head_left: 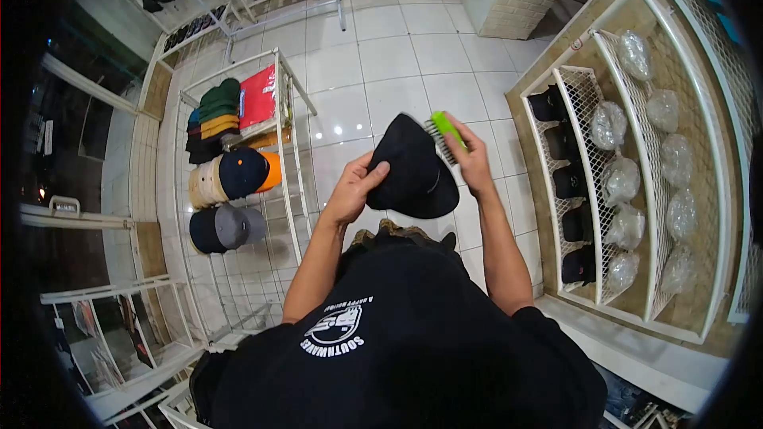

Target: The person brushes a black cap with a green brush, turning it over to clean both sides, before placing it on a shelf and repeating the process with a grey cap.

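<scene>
I judge the black cap (413, 171) light and soft; left hand (352, 189) pinches its nine-o'clock edge, good place; right hand (474, 160) holds green brush (448, 129) at one o'clock.

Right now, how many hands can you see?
2. The left hand grips one side of the black cap; the right hand holds the green brush close to the cap's other side. No other hand is in view.

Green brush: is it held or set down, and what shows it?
Held: the right hand grips the green brush, its bristles facing the black cap in the left hand.
</scene>
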Demonstrator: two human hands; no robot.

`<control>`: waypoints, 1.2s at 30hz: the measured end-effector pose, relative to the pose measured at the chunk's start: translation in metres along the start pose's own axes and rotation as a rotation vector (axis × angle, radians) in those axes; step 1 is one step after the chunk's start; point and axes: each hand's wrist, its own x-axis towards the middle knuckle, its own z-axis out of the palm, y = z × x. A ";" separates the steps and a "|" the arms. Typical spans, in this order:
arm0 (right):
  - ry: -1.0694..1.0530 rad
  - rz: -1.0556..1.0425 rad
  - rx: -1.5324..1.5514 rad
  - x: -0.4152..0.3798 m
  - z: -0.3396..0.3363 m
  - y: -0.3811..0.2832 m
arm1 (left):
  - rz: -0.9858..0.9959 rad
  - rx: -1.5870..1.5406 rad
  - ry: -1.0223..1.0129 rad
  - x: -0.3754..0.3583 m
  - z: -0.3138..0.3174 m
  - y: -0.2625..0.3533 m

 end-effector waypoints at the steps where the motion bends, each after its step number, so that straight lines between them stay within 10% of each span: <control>1: -0.024 0.080 0.097 -0.005 -0.004 -0.006 | 0.022 0.006 -0.025 0.000 -0.003 0.002; 6: -0.092 0.477 0.561 -0.017 -0.022 0.010 | 0.061 -0.011 0.005 0.000 -0.007 -0.003; 14: 0.022 0.248 0.141 -0.015 -0.015 -0.013 | -0.063 0.321 0.054 -0.006 0.008 0.025; 23: -0.135 -0.530 -0.574 -0.023 0.044 -0.085 | 0.015 0.385 -0.142 0.001 0.016 0.019; 28: 0.014 -0.321 -0.612 0.001 0.029 -0.059 | -0.091 0.256 -0.071 -0.001 0.009 0.012; 32: -0.236 -0.560 -0.558 -0.015 0.049 -0.084 | -0.008 0.328 -0.073 -0.002 0.009 0.010; 36: -0.009 -0.268 -0.605 0.017 0.030 -0.053 | -0.046 0.218 -0.018 -0.003 0.012 0.013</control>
